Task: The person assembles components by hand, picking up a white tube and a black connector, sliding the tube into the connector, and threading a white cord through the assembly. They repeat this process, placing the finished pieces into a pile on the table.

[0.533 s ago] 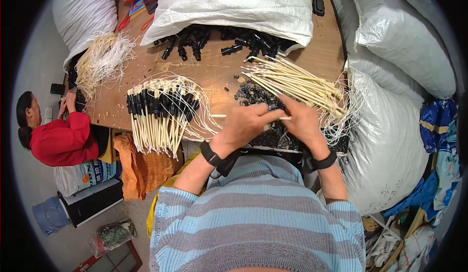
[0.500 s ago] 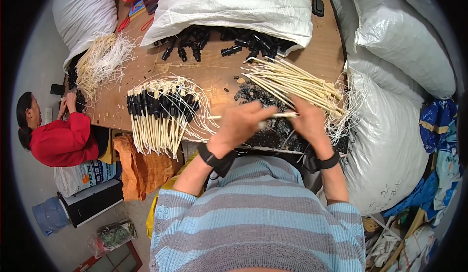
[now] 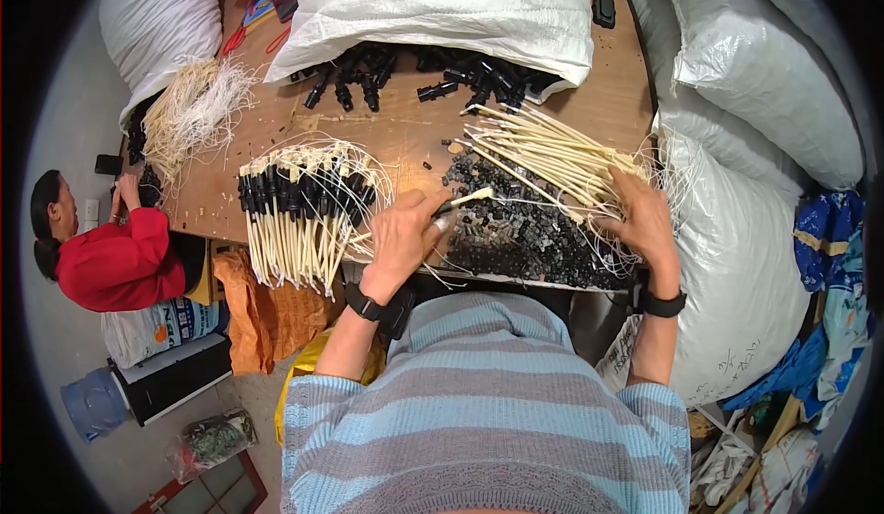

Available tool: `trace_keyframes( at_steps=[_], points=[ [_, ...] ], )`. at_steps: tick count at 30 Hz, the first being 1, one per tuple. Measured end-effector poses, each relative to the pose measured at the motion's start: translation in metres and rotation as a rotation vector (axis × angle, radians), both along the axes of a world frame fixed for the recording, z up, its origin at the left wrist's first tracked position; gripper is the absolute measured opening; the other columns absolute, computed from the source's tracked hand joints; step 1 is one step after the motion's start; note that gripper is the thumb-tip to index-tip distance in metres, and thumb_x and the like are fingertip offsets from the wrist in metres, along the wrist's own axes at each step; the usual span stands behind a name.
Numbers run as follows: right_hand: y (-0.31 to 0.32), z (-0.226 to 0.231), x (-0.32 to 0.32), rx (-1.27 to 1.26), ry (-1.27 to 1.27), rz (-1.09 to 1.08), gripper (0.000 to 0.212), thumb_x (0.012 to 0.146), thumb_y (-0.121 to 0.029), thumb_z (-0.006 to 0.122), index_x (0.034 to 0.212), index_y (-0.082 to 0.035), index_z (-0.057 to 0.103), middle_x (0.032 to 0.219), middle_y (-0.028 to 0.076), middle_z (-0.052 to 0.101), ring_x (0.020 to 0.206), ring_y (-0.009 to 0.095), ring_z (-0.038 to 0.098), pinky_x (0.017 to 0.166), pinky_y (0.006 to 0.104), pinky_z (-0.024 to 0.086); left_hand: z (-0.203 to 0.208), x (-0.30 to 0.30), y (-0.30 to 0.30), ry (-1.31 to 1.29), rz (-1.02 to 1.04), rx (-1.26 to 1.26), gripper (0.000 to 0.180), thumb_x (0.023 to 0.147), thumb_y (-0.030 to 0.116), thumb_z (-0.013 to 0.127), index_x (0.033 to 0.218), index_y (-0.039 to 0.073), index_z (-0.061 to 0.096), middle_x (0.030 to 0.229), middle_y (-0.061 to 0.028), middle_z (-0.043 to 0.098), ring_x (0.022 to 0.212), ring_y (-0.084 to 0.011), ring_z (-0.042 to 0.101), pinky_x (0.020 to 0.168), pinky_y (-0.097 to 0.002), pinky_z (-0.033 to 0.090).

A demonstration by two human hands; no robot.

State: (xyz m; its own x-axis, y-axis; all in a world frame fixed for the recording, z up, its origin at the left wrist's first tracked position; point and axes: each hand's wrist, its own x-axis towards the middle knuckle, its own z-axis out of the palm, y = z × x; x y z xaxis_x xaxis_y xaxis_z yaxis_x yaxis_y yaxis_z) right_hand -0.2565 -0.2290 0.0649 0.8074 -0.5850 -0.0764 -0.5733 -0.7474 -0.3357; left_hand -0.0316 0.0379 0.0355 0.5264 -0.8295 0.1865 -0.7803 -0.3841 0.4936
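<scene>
My left hand point(image 3: 401, 236) is closed around a slim cream tube with a black fitting point(image 3: 446, 209); a pale end points right and the rest is partly hidden by the fingers. My right hand point(image 3: 647, 221), thumb and fingers apart, reaches to the near right end of a heap of cream tubes point(image 3: 543, 150) with white strings. Between the hands spreads a heap of tiny black pieces point(image 3: 525, 242). Left of my left hand lies a bundle of cream tubes with black fittings point(image 3: 295, 228), side by side, thin white strings looping over it.
A white woven sack point(image 3: 442, 17) spills black fittings point(image 3: 442, 86) at the back of the wooden table point(image 3: 405, 136). Full white sacks point(image 3: 737, 274) crowd the right side. At far left, a person in red point(image 3: 120, 261) works beside more pale strings point(image 3: 198, 113).
My right hand has let go of the tube, moved right to the cream tubes and spread its fingers. My left hand has drawn back left with the tube.
</scene>
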Motion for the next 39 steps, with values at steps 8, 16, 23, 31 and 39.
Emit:
trace_keyframes(
  at_steps=[8,16,23,31,39],
  points=[
    [0.087,0.021,0.056,0.714,-0.287,0.025,0.048,0.081,-0.017,0.075,0.124,-0.005,0.058,0.119,0.006,0.063,0.088,0.014,0.058,0.078,0.0272,0.048,0.013,-0.027,-0.032,-0.045,-0.278,-0.248,0.031,0.072,0.008,0.074,0.102,0.013,0.068,0.070,-0.0060,0.056,0.068,-0.0221,0.060,0.060,-0.0343,0.047],
    [0.101,0.002,0.056,0.831,-0.714,0.229,0.018,0.088,-0.019,0.066,0.082,-0.005,0.059,0.077,0.008,0.063,0.055,0.013,0.057,0.047,0.0280,0.042,-0.014,-0.003,-0.014,0.836,0.283,-0.040,0.012,0.091,0.011,0.059,0.099,0.006,0.066,0.071,-0.0045,0.064,0.054,-0.0125,0.057,0.049,-0.0274,0.043],
    [0.127,-0.031,0.073,0.419,-0.514,0.177,0.023,0.079,-0.018,0.075,0.096,-0.008,0.063,0.062,0.010,0.058,0.053,0.026,0.059,0.047,0.0338,0.043,-0.018,-0.015,-0.025,1.079,0.288,-0.253,0.020,0.075,-0.003,0.072,0.094,0.003,0.070,0.080,-0.0011,0.068,0.066,-0.0052,0.057,0.056,-0.0218,0.044],
    [0.127,-0.034,0.082,0.147,-0.628,0.129,0.007,0.080,-0.011,0.065,0.086,-0.012,0.069,0.065,0.010,0.062,0.056,0.028,0.063,0.048,0.0365,0.047,-0.022,-0.005,-0.008,0.298,-0.034,-0.023,0.043,0.072,-0.004,0.055,0.114,0.004,0.062,0.103,-0.0188,0.064,0.099,-0.0379,0.059,0.088,-0.0411,0.047],
    [0.121,-0.042,0.084,0.182,-0.520,0.244,0.002,0.079,-0.009,0.065,0.080,-0.009,0.067,0.063,0.012,0.059,0.054,0.030,0.061,0.048,0.0377,0.046,-0.017,-0.009,-0.009,0.318,-0.122,-0.017,0.043,0.073,-0.004,0.054,0.114,0.006,0.061,0.103,-0.0172,0.064,0.101,-0.0371,0.059,0.086,-0.0420,0.048]
  ],
)
